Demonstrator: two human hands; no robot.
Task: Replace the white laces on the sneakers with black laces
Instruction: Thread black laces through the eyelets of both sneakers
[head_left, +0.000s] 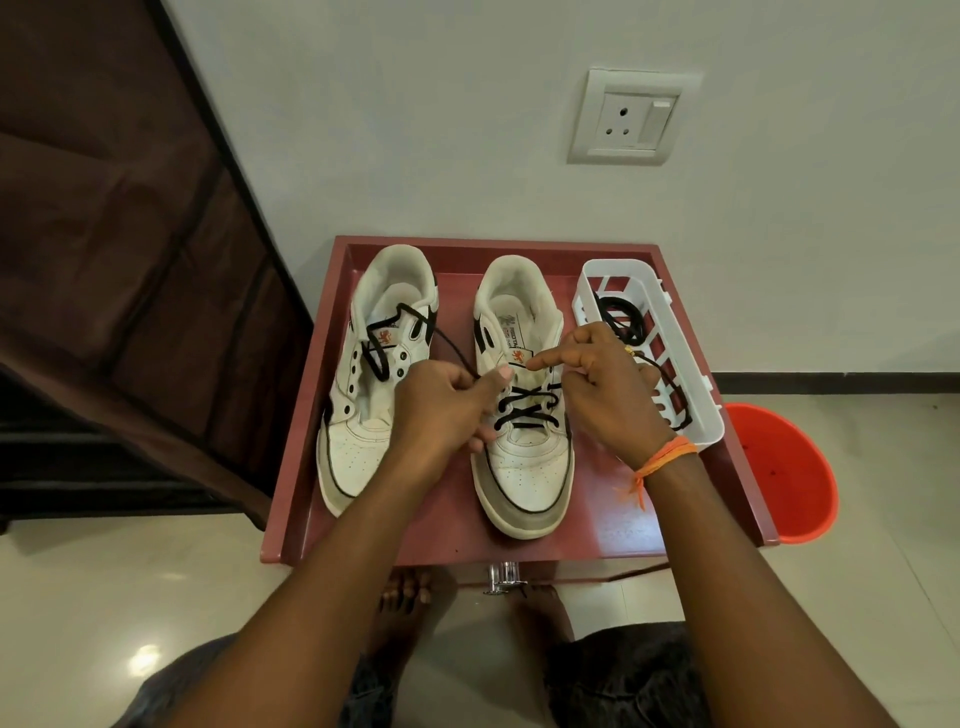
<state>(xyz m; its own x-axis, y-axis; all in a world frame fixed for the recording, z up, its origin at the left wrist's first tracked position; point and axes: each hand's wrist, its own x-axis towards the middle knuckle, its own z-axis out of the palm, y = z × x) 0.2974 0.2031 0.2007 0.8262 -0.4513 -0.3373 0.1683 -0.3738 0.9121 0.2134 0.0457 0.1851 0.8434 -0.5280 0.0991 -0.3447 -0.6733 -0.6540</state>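
Note:
Two white sneakers stand side by side on a red tray-top table (618, 514), toes toward me. The left sneaker (363, 415) has empty eyelets and a loose black lace (384, 343) draped over its tongue. The right sneaker (524, 478) carries a black lace (524, 410) crossed through its lower eyelets. My left hand (441, 410) pinches one end of that lace at the shoe's left side. My right hand (608, 384) grips the other end at the right side, index finger stretched toward the tongue. No white laces are in view.
A white plastic basket (696, 415) with another black lace inside sits on the table's right side. An orange bucket (784, 467) stands on the floor to the right. A dark cloth wardrobe (119, 260) is at left, a wall socket (628, 119) above.

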